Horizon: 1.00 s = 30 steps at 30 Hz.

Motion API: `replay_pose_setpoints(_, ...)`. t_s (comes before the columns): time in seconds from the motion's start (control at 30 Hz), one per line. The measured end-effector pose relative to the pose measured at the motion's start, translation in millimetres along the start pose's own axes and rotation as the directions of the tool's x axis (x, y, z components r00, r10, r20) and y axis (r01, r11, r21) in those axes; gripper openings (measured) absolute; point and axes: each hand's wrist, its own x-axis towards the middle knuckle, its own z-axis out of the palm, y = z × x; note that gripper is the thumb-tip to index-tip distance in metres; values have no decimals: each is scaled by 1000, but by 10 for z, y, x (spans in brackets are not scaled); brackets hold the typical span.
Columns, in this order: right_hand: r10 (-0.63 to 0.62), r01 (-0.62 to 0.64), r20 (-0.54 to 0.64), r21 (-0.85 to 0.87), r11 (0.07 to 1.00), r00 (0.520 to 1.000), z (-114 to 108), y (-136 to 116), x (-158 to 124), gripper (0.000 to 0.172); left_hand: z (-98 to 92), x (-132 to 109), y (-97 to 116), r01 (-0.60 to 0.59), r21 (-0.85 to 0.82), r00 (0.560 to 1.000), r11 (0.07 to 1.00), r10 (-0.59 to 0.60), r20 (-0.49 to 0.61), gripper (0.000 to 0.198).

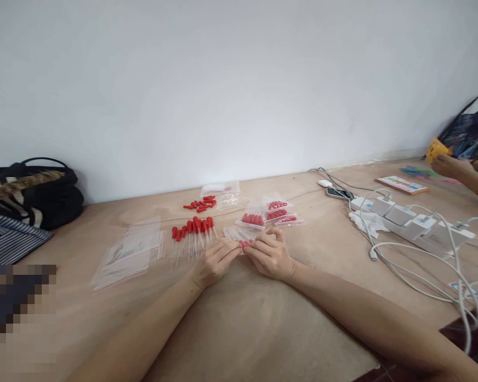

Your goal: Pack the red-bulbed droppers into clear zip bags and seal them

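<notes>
Both of my hands pinch the near edge of a clear zip bag (236,233) that holds glass droppers with red rubber bulbs, the bulbs toward me. My left hand (218,260) is closed on the bag's left side, and my right hand (271,257) is closed on its right side. The fingers cover part of the bag's edge. Just left of my left hand lie loose droppers (193,233) with red bulbs pointing away. Filled bags of droppers (253,219) are piled beyond my right hand. Loose red bulbs (200,203) lie farther back.
Flat clear bags (131,246) lie at the left, and more plastic packaging (223,196) near the wall. A power strip (418,228) with chargers and white cables spreads at the right. Black bags (43,191) stand far left. Another person's hand (450,165) holds something yellow far right.
</notes>
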Motion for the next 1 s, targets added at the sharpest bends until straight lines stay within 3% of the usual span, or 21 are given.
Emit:
replay_pose_setpoints(0.2, 27, -27, 21, -17, 999, 999, -22, 1, 9, 12, -65, -39, 1, 80, -15, 997, 997, -80, -9, 19)
replay_pose_setpoints(0.63, -3, 3, 59, 5, 1000, 998, 43, -55, 5, 13, -69, -21, 23, 56, -67, 998, 996, -55, 15, 23)
replay_pose_setpoints(0.77, 3, -2, 32, -25, 1000, 999, -46, 3, -24, 10, -65, -27, 35, 67, -59, 998, 996, -68, -4, 20)
replay_pose_setpoints(1.0, 18, -12, 85, -72, 997, 996, -224, 212, -158, 15, -82, -78, 29, 81, -63, 995, 995, -84, -47, 10)
